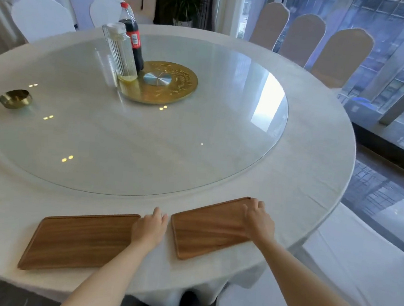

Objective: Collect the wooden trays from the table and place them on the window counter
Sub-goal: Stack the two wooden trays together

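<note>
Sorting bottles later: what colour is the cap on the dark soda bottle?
Red; the cap of the soda bottle shows in the head view.

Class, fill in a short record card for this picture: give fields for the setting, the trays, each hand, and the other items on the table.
setting: round table with white cloth and a glass turntable
trays: two wooden, flat on the near edge, apart; left tray, right tray
left hand: on the right end of the left tray
right hand: on the right end of the right tray, fingers at its far corner
trays lifted: no
other items: cola bottle, clear pitcher, gold bowl
</note>
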